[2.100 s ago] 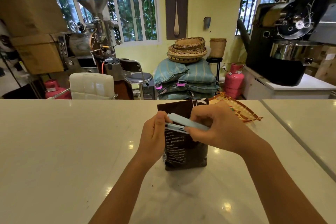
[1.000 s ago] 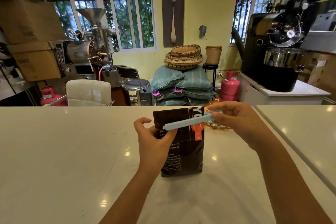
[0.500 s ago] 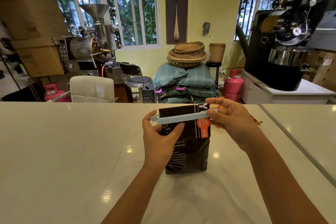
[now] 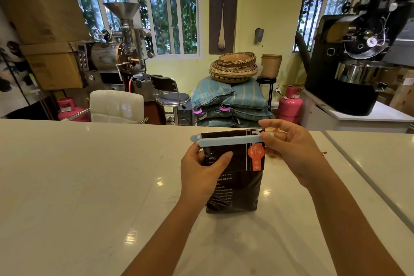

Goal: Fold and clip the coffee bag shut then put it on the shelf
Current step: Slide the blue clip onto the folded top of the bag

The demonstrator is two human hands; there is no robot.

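A dark brown coffee bag [image 4: 237, 188] with white print and an orange label stands upright on the white counter [image 4: 78, 186]. Its top is folded over. A long pale blue clip [image 4: 226, 140] lies across the fold, level with the counter. My left hand [image 4: 203, 172] grips the bag's left side just under the clip, thumb in front. My right hand [image 4: 291, 148] pinches the clip's right end between thumb and fingers. No shelf is in view.
A seam [image 4: 367, 188] splits the counter on the right. Part of a patterned mat [image 4: 271, 152] shows behind the bag. Beyond the counter are a white chair [image 4: 116, 105], a stool, stacked sacks with baskets, pink gas cylinders and two coffee roasters.
The clip went from being held open above the bag to lying across the folded top. My left hand dropped from the clip's left end to the bag's side.
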